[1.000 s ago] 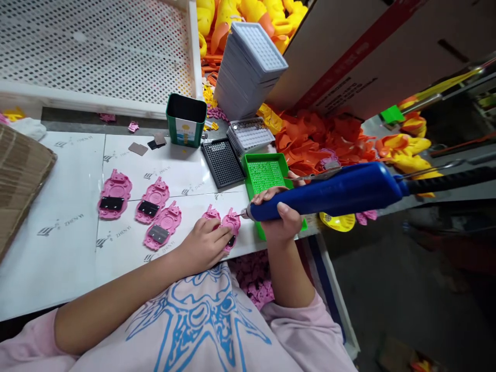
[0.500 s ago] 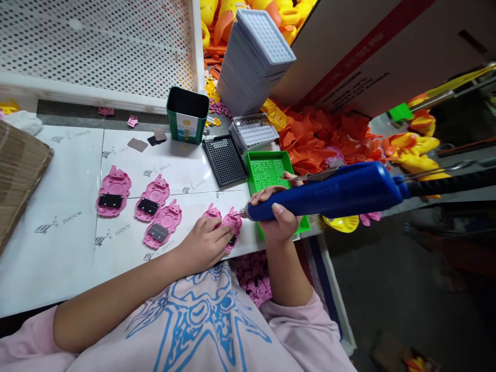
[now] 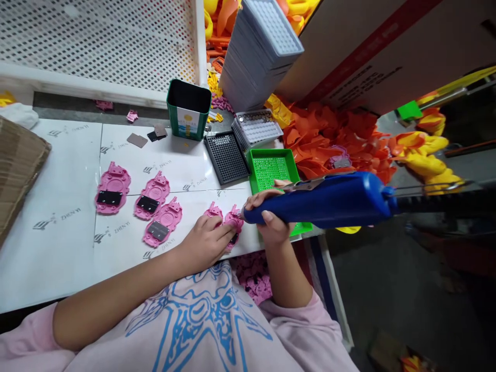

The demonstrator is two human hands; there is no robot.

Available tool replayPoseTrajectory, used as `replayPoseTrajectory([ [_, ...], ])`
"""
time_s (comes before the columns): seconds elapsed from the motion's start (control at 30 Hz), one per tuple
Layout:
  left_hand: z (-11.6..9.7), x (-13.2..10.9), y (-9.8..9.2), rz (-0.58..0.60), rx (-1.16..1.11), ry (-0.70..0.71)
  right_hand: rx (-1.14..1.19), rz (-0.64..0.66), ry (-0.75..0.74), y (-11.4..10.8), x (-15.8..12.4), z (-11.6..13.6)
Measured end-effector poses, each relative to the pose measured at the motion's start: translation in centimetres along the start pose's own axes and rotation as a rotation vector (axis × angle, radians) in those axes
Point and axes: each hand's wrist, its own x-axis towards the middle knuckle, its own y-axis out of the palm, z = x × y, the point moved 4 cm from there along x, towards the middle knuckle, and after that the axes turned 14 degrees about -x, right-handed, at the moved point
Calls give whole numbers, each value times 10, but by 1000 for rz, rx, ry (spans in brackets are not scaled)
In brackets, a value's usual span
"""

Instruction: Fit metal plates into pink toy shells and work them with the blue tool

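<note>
My left hand presses down on a pink plastic part at the front edge of the white table, fingers closed over it. My right hand is wrapped round a blue electric screwdriver, whose tip meets the pink part. Three more pink parts with dark plates lie in a row to the left.
A green screw tray, a black tray and stacked grey trays stand behind the hands. A green tin is further back. Orange and yellow plastic pieces are heaped at right. A cardboard box lies at left.
The screwdriver and my right hand have shifted slightly left and down onto the pink part. My left hand keeps its hold.
</note>
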Motion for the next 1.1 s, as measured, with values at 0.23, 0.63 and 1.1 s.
replayPoseTrajectory([
  [0.23, 1, -1, 0, 16, -17, 1, 3, -103, 3, -17, 9, 21],
  [0.63, 1, -2, 0, 31, -35, -13, 34, -162, -40, -9, 6, 9],
  [1.1, 0, -2, 4, 55, 36, -36, -119, 29, -34, 2, 6, 3],
])
